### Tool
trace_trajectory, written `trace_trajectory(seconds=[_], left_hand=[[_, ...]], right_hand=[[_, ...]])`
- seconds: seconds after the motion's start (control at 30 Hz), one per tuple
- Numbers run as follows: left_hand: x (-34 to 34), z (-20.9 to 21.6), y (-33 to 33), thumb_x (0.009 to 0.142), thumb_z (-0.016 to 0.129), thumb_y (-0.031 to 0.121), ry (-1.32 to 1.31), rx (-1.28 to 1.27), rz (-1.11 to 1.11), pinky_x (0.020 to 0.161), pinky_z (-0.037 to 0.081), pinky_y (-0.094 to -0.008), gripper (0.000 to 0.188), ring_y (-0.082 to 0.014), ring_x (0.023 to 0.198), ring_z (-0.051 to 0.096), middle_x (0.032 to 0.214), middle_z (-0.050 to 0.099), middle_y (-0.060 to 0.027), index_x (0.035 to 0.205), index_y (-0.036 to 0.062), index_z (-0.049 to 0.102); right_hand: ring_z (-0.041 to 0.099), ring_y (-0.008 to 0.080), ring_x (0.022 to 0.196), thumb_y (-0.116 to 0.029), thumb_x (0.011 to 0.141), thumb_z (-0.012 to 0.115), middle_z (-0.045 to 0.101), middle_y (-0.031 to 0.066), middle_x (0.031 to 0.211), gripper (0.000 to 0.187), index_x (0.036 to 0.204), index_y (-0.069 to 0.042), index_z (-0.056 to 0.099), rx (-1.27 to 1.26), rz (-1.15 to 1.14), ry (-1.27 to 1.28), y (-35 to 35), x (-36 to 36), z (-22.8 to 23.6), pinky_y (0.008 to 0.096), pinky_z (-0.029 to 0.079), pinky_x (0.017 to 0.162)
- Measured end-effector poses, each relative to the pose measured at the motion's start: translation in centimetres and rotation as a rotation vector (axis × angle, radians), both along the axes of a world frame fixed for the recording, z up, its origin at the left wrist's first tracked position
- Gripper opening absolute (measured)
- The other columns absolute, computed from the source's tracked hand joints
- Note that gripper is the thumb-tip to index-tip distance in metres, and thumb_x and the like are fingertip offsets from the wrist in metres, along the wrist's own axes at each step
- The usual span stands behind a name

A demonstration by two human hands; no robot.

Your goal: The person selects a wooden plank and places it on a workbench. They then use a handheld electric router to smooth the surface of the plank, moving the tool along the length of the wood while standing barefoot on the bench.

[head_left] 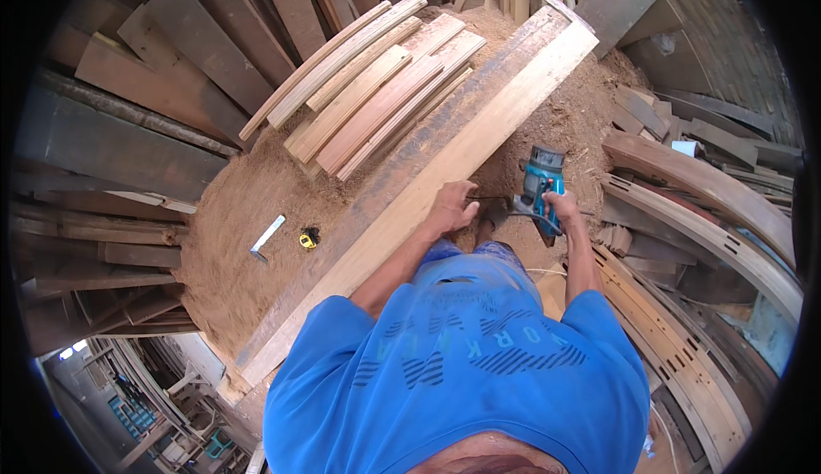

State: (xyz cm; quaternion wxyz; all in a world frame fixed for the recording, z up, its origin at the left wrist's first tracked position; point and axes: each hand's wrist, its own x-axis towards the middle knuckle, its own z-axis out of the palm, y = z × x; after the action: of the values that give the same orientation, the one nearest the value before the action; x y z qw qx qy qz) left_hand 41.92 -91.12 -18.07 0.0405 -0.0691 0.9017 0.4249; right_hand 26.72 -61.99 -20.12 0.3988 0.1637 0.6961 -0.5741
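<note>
In my right hand (562,207) is a teal handheld router (542,175) with a dark round top. It hangs low over the sawdust, to the right of a long pale plank (496,123). A thin dark rod (490,198) reaches from the router's side toward my left hand (453,209). That hand is curled at the plank's near edge, and the rod's end lies between its thumb and fingers. The router's bit is hidden. Beneath the pale plank, a darker rough board (389,175) runs along its far side.
Several grooved wood strips (380,102) lie beyond the plank. A yellow tape measure (310,237) and a white try square (269,233) rest left of it. Stacked slotted beams (671,329) stand close on my right. Boards (120,141) crowd the left side. Sawdust (222,260) covers surfaces around.
</note>
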Motion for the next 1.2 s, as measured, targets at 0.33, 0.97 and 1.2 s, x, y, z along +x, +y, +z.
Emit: trace_trajectory(seconds=[0.33,0.97,1.2], left_hand=[[-10.9,0.9,7.6,0.086,0.059,0.022,-0.077,0.201,-0.137,0.097,0.048,-0.0488,0.038,-0.0402,0.106,0.063,0.111,0.068,-0.0224,0.117,0.0009,0.067],[-13.8,0.6,10.2,0.095,0.050,0.011,-0.625,0.876,0.066,0.065,0.054,-0.0332,0.022,-0.0167,0.067,0.068,0.074,0.069,-0.0070,0.099,0.0003,0.069],[-13.0,0.1,9.8,0.096,0.050,0.012,-0.447,0.618,-0.112,0.065,0.055,-0.0316,0.026,-0.0156,0.066,0.069,0.074,0.070,-0.0051,0.108,0.0022,0.070]], right_hand=[[0.055,0.0120,0.057,-0.010,0.084,0.069,0.055,0.0016,0.078,0.044,0.122,-0.008,0.048,-0.406,-0.280,0.003,-0.6,-1.4,3.8,0.0284,0.051,0.049],[0.055,0.0085,0.059,-0.010,0.086,0.066,0.056,-0.0004,0.087,0.057,0.137,-0.010,0.042,-0.456,-0.190,-0.035,-3.5,0.4,5.8,0.0258,0.051,0.051],[0.055,0.0086,0.058,-0.009,0.086,0.065,0.056,0.0002,0.085,0.051,0.133,-0.009,0.043,-0.460,-0.176,-0.032,-3.6,0.5,5.8,0.0259,0.051,0.050]])
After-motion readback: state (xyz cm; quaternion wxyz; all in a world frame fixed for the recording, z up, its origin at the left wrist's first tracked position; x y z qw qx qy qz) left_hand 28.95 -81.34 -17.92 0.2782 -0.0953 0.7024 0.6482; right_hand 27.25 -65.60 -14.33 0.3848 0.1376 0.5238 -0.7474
